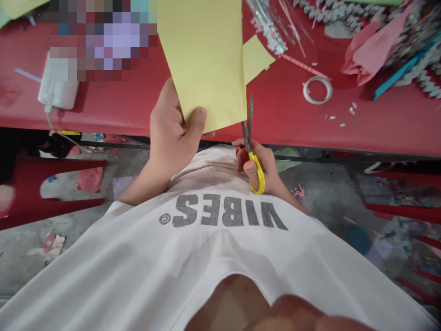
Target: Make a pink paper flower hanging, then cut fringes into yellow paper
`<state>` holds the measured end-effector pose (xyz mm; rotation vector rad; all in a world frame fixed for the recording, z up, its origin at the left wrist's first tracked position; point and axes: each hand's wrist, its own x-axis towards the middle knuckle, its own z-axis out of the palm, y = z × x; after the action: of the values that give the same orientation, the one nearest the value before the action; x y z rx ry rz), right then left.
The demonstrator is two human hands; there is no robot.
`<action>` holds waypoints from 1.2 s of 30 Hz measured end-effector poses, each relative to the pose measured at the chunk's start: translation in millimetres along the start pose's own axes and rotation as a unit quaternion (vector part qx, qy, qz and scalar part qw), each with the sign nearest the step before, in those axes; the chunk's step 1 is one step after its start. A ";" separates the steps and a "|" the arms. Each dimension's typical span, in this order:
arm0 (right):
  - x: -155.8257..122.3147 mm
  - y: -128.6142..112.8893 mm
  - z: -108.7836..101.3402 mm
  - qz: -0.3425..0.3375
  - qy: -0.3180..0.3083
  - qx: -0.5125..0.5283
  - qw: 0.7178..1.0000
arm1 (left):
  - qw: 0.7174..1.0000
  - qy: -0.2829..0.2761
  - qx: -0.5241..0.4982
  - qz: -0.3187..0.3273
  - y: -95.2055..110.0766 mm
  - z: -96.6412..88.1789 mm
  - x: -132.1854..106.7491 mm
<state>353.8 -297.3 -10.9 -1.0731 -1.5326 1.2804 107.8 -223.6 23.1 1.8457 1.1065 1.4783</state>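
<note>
My left hand (172, 133) pinches the lower edge of a large yellow paper sheet (206, 55), thumb on its front, holding it up over the red table (103, 101). My right hand (262, 168) is closed round the yellow and red handles of a pair of scissors (248, 133). The blades point up and lie nearly together at the sheet's lower right corner. A smaller yellow paper piece (257, 57) shows just behind the sheet on the table.
On the table lie a white tape ring (317, 89), pink paper (372, 50), a clear plastic wrapper (272, 23), grey zigzag paper strips (423, 78), and a white charger (57, 89). Red plastic stools (51, 184) and paper scraps sit on the floor.
</note>
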 end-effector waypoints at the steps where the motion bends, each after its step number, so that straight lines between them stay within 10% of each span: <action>1: 0.0 -0.2 -0.1 0.000 0.000 -0.001 1.000 | 1.000 0.000 0.003 0.000 0.1 0.3 -0.2; 36: -1.1 -0.9 4.4 0.008 0.024 0.004 1.000 | 0.999 -0.035 0.015 -0.013 8.4 -2.1 -6.5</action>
<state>349.7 -299.6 -10.6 -1.1061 -1.4853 1.2611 107.7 -233.7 27.0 1.8820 1.1213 1.3776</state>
